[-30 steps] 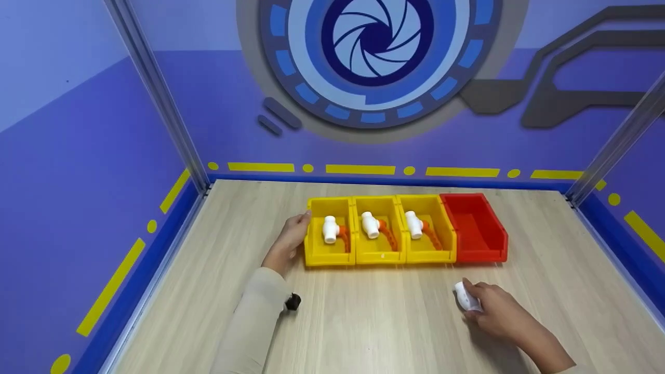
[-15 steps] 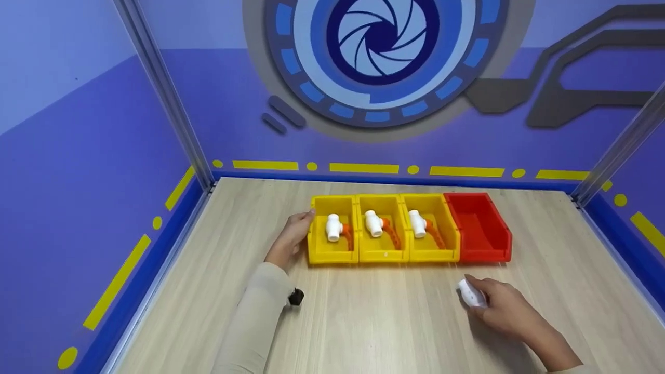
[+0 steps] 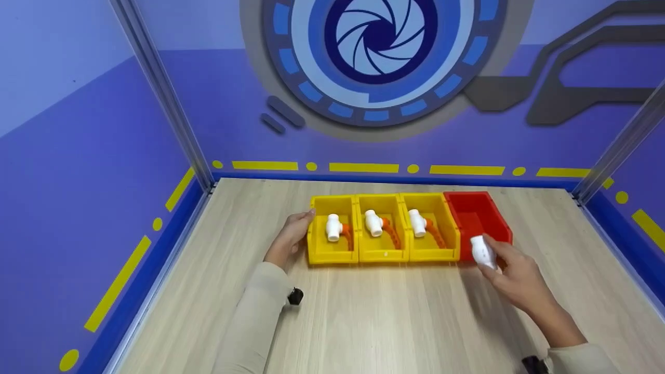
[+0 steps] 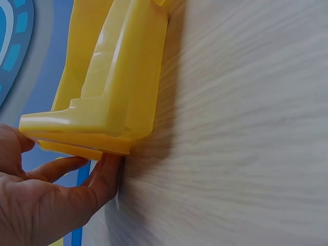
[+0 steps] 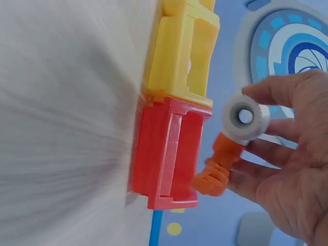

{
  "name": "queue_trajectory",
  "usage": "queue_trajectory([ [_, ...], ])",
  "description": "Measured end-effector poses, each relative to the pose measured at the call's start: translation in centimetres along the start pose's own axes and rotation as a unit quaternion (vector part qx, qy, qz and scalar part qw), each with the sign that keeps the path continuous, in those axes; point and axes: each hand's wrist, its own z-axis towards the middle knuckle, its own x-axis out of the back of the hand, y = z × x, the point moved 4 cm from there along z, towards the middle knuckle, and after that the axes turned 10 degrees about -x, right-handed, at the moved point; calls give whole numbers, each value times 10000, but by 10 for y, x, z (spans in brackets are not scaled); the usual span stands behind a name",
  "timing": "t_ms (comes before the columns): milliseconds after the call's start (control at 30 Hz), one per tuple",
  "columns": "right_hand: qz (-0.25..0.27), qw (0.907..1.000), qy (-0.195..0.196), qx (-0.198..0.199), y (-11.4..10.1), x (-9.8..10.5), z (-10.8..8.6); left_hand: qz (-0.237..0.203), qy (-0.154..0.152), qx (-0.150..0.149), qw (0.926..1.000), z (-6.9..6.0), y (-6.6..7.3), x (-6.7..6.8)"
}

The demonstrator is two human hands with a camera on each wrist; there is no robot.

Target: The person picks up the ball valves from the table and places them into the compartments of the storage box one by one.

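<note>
My right hand (image 3: 519, 275) pinches a white ball valve (image 3: 482, 252) by its body, above the front of the red bin (image 3: 470, 221). In the right wrist view, the valve's round open end faces the camera and its orange handle (image 5: 218, 164) points down beside the fingers. My left hand (image 3: 291, 236) holds the left side of the leftmost yellow bin (image 3: 332, 257). The left wrist view has its thumb at the rim and its fingers against the outer wall (image 4: 77, 143). Each of the three yellow bins has one white valve (image 3: 334, 227) with an orange handle inside.
The bins stand joined in a row on the wooden table (image 3: 374, 317), red one at the right end. Blue-purple printed panels (image 3: 208, 114) enclose the back and sides, with metal posts (image 3: 166, 98) at the corners.
My right hand has lifted the valve off the table area in front and moved it forward to over the red bin's front. My left hand stays at the yellow bin.
</note>
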Motion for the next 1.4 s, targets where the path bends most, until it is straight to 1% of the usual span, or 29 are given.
queue_trajectory([
  [100, 75, 9997, 227, 11, 0, -1, 9, 32, 11, 15, 10000, 1, 0, 0],
  [200, 92, 9996, 226, -131, 2, -3, 19, -35, 3, 140, 9999, 3, -1, 0],
  [300, 151, 9994, 223, -235, 4, -5, 29, -10, -15, 241, 9997, 4, -1, -1],
  [433, 211, 9990, 278, -274, 3, -7, 41, 60, 62, 276, 9996, 3, 0, 0],
  [667, 238, 9984, 365, -373, 3, -9, 61, 213, 135, 37, 9997, -1, 1, -3],
  [767, 192, 9984, 338, -417, 6, -9, 68, 289, 177, 29, 9994, -1, 2, -5],
  [867, 194, 9985, 343, -382, 7, -11, 77, 308, 270, 36, 9992, -1, 2, -3],
  [967, 212, 9984, 467, -255, 8, -12, 86, 226, 331, 23, 9992, 0, 3, -1],
  [1067, 175, 9981, 544, -214, 11, -17, 92, 120, 295, 44, 9995, 0, 3, 0],
  [1167, 98, 9984, 481, -294, 15, -23, 96, 86, 287, 140, 9995, 0, 2, -1],
  [1267, 72, 9985, 323, -440, 19, -29, 98, 117, 325, 222, 9992, 1, 0, -2],
  [1400, 69, 9979, 192, -619, 23, -32, 100, 104, 330, 232, 9991, 2, 1, -5],
])
